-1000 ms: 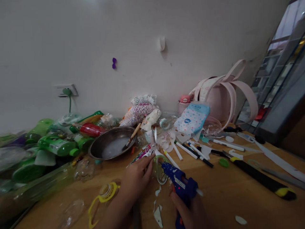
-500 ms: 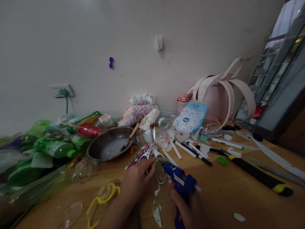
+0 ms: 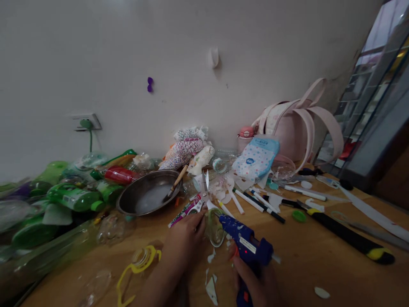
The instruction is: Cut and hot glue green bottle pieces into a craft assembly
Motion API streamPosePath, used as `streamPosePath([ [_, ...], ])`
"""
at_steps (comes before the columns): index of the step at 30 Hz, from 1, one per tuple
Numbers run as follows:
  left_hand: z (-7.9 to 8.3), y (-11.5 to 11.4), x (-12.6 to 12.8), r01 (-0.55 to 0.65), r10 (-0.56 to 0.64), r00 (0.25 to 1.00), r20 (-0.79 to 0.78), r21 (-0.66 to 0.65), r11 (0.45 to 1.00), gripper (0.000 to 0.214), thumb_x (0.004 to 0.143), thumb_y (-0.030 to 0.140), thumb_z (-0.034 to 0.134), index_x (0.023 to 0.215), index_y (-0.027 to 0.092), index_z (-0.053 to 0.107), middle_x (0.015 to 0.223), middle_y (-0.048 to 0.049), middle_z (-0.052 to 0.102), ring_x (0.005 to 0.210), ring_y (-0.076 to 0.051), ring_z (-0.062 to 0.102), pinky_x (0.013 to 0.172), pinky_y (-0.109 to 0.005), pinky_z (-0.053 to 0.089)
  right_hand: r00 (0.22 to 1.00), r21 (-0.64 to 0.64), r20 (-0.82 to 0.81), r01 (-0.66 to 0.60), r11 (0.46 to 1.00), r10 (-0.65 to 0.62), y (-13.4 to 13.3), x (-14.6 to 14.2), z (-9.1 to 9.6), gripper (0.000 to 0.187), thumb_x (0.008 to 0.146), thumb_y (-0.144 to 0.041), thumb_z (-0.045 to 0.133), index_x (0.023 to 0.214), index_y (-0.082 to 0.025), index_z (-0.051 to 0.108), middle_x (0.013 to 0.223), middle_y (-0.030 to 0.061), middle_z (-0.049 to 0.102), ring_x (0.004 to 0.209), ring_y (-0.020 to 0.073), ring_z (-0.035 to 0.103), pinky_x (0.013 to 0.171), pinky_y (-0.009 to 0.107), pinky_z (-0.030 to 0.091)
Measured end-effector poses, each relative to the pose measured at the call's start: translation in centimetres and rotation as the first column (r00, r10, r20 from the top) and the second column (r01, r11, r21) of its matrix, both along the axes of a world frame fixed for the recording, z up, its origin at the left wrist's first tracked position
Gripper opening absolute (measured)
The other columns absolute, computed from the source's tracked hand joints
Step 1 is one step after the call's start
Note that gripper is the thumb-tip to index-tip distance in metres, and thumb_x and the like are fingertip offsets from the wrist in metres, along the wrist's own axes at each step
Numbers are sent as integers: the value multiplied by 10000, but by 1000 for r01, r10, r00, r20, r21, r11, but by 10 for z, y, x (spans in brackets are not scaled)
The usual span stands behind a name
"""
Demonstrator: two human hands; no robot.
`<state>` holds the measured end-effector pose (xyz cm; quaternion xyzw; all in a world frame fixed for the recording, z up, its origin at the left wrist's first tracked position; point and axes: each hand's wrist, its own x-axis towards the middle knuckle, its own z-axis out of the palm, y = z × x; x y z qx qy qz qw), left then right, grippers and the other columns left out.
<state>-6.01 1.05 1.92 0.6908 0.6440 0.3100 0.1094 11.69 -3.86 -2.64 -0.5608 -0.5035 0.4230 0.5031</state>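
In my right hand is a blue hot glue gun, its nozzle pointing up and left. The nozzle tip is at the upper edge of a clear, greenish plastic piece. My left hand pinches that piece from its left side, the fingertips partly hidden behind the knuckles. White-handled scissors lie open just beyond my left hand, beside a purple patterned pen. Small white scraps are scattered on the wooden table between my hands.
A metal bowl holding a wooden-handled brush stands left of centre. Plastic bottles crowd the left side. Several markers, a black-and-yellow cutter and a pink backpack are on the right. A yellow ring handle lies front left.
The glue gun has moved slightly right and down, its nozzle drawing back from over the plastic piece to its edge. More of the clear piece now shows. My left hand has barely shifted.
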Motion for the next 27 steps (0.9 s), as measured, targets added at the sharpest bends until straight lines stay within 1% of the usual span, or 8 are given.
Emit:
streamPosePath([
  [4,-2,1,0,-3,3,1000,0,-11,1000,314,843,257,456,994,253,731,1004,-74,768,875,-223,710,778,-308,507,998,-22,-56,-6,1000,5,-2,-1,-1,609,697,-778,535,763,-195,700,511,14,581,471,154,537,493,252,476],
  [8,1,2,0,-21,17,997,-69,-61,998,322,851,227,448,1019,232,722,997,-86,768,867,-221,711,769,-302,503,993,-4,-115,-23,1000,22,-1,-2,3,605,701,-754,558,835,-180,691,481,-12,539,451,140,501,515,258,472],
  [12,3,2,0,-36,29,994,-102,-71,997,331,873,231,427,1014,192,724,972,-118,766,855,-243,711,744,-316,497,986,-79,-161,-61,995,48,0,-4,10,641,674,-772,565,847,-162,663,477,-39,492,452,131,488,478,242,436],
  [16,8,-2,2,-60,39,984,-172,-120,991,315,881,224,441,1040,212,713,971,-98,765,848,-229,708,714,-288,476,971,-123,-229,-93,988,63,0,-5,10,609,677,-753,582,830,-166,637,482,-40,495,441,123,485,455,233,415],
  [19,13,-5,5,-98,58,971,-231,-169,981,318,898,226,431,1062,213,702,936,-89,766,821,-222,705,687,-276,457,984,-118,-175,3,993,-24,0,-6,4,583,669,-742,598,838,-188,663,558,6,577,512,156,546,506,253,457],
  [21,15,-5,5,-108,61,969,-239,-189,976,320,907,236,429,1088,208,691,933,-85,764,803,-215,701,675,-271,448,987,-105,-121,94,990,-106,0,-6,-1,589,635,-765,605,789,-200,670,688,57,655,595,188,592,556,274,488],
  [23,16,-5,6,-108,60,970,-235,-196,975,317,911,240,433,1100,207,686,936,-80,762,797,-207,697,674,-264,441,983,-99,-112,135,986,-146,1,-7,-4,607,609,-782,613,766,-198,668,788,85,687,643,203,615,590,287,504],
  [27,17,-3,5,-121,75,968,-238,-187,975,307,918,250,431,1054,210,704,872,-72,761,784,-202,692,664,-258,430,975,-159,-188,90,983,-119,2,-8,-1,689,578,-808,611,838,-173,672,623,32,631,529,170,587,492,258,472],
])
